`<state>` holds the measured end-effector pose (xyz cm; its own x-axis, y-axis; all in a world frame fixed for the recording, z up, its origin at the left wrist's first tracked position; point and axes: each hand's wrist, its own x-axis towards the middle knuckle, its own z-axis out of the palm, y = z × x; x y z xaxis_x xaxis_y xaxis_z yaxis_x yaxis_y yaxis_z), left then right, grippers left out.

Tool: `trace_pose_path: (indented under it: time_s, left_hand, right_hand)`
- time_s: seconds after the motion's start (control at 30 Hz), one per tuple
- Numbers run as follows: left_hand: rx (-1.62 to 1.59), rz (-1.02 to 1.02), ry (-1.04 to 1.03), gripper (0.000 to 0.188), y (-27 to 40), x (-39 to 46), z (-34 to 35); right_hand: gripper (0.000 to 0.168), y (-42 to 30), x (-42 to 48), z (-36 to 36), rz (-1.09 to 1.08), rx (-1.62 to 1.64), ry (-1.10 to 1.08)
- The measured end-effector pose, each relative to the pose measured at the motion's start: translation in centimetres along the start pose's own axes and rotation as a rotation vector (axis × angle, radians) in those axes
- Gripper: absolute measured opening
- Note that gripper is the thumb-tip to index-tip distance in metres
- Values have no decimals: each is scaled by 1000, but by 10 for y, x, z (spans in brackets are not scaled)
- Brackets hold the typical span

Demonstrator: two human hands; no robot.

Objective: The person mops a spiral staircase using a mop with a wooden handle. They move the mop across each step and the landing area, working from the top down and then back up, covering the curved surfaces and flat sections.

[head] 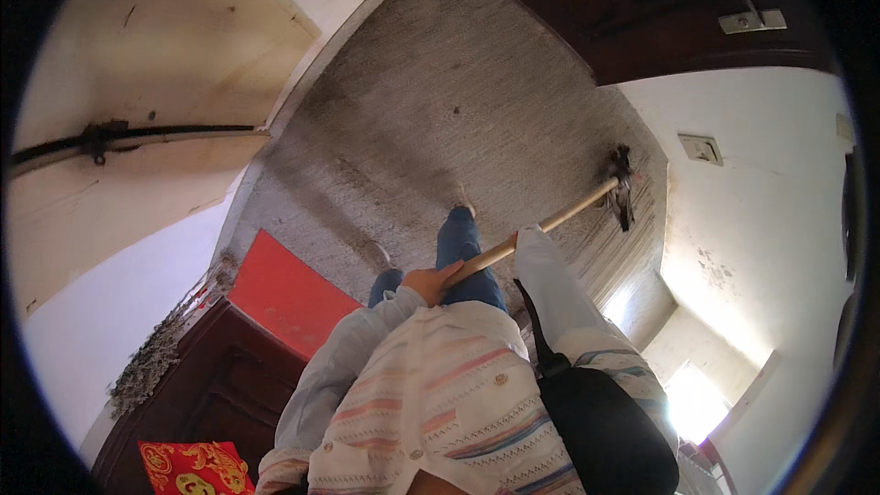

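Observation:
A mop with a pale wooden handle [581, 203] slants across the front of my body. Its dark, stringy head [622, 189] rests on the concrete floor to the right, close to the wall. My left hand [427, 283] is closed around the handle near its upper end, at my waist. Further down the handle is my right hand [514, 238], mostly covered by a pale grey sleeve [546, 261]; the handle passes through its grip. Dark streaks run along the floor [419, 75] beside the mop head.
On the left stands a dirty cream panel [158, 34] with a black bar [172, 130]. A dark wooden door [619, 0] is at upper right, near a wall switch [701, 149]. Behind me on the left is another dark door [240, 385] with red paper [295, 292]. A black bag [605, 419] hangs at my right side.

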<state>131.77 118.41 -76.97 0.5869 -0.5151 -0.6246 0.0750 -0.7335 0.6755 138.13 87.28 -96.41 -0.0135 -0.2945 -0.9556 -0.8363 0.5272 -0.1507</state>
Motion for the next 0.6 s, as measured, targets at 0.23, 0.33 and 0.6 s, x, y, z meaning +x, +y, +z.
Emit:
trace_pose_path:
  time_s: [0.23, 0.33, 0.6]
  left_hand:
    - [-398, -293, 315, 57, -103, -192, 59]
    - [-579, -455, 464, 54, -125, -319, 85]
    - [-1183, -597, 709, 75, -87, -467, 142]
  right_hand:
    - [16, 226, -22, 144, -7, -336, -369]
    - [15, 358, -70, 193, 98, -463, -526]
    - [14, 569, -193, 231, 507, -436, -697]
